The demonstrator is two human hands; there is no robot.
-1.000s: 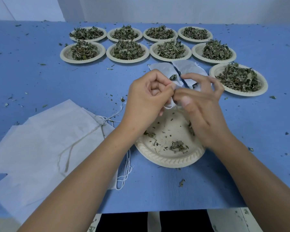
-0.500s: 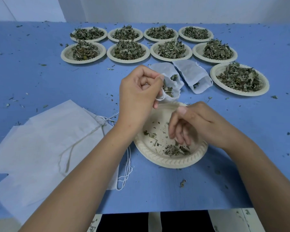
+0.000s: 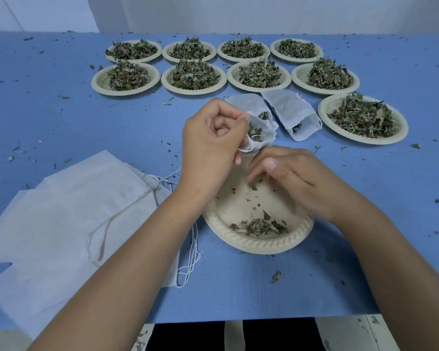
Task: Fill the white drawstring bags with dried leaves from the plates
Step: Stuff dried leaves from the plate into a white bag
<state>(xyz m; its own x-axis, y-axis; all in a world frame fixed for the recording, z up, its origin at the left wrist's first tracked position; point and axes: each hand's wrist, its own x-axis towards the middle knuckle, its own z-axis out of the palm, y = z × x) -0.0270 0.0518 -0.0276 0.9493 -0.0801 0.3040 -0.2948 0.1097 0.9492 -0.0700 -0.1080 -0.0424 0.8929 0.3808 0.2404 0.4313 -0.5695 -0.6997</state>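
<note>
My left hand [image 3: 212, 140] pinches the rim of a small white drawstring bag [image 3: 262, 124], holding its mouth open just past the near plate [image 3: 259, 245]; dried leaves show inside the bag. My right hand [image 3: 292, 178] hovers over that plate's far half, its fingers bunched downward around a pinch of dried leaves. A small heap of leaves [image 3: 260, 227] lies at the plate's near edge. A second filled bag [image 3: 293, 111] lies on the table beside the first.
Several plates heaped with dried leaves stand in two rows at the back [image 3: 194, 77], and one more is at the right [image 3: 363, 119]. A stack of flat white bags [image 3: 74, 214] with loose strings lies at the left. Leaf crumbs dot the blue table [image 3: 61, 117].
My right hand left the bag mouth, dipped into the leaf heap on the near plate, and has now risen back toward the bag. My left hand stayed on the bag's rim.
</note>
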